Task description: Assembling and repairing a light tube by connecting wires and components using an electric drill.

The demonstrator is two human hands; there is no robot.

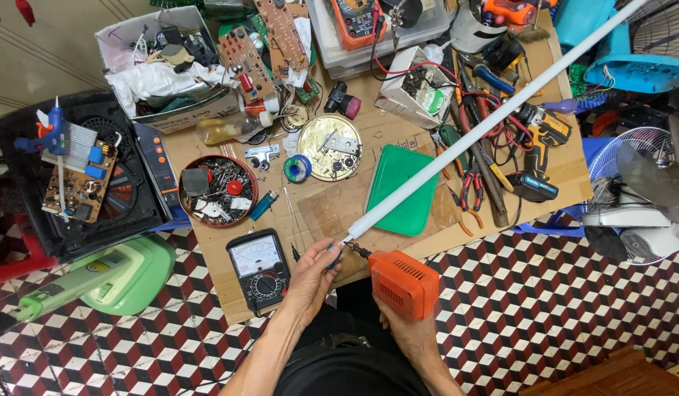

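Tube lamp [486, 125] and orange drill [403, 282] meet at the worktop's near edge.

Long and white, the tube lamp runs on a slant from the worktop's far right corner down across the green tray [403, 189] to the near edge, where its end cap sits right at the left hand [312, 277]. The left fingers [332, 253] pinch narrowly on something small and blue at that cap. The right hand [407, 323] is wrapped around the orange drill just off the near edge, its bit [357, 251] pointing at the tube's end; those fingers are mostly hidden under the drill body. Beside the left hand, a black analogue meter [259, 268] lies at the near edge, and a red bowl of small parts [218, 191] sits toward the left edge.
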